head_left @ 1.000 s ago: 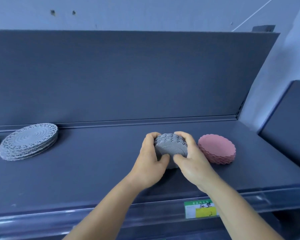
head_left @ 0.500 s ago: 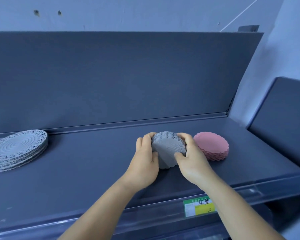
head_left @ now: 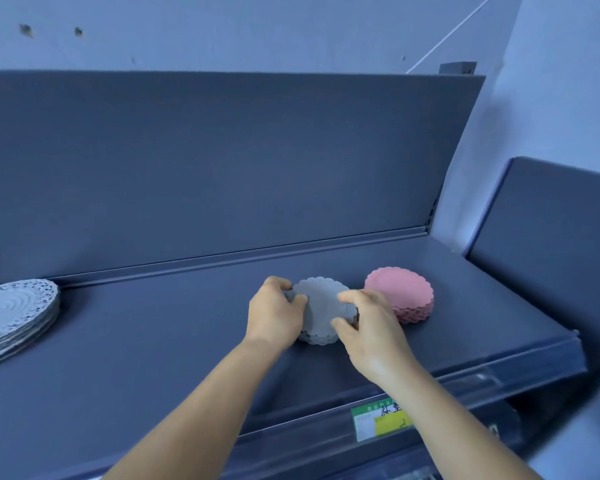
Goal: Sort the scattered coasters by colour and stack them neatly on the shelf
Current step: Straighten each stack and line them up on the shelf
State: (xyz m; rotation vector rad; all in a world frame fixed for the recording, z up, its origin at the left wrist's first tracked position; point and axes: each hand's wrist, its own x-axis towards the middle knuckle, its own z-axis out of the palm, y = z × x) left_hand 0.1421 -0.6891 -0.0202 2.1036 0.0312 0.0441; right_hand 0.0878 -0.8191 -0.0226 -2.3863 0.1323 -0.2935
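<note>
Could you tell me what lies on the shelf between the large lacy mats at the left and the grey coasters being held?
Nothing: in the head view, bare shelf separates the lacy mats from the grey coasters.

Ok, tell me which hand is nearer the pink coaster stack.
Right. The right hand sits just beside the pink coaster stack, gripping the grey coaster stack. The left hand grips that grey stack's far side.
</note>
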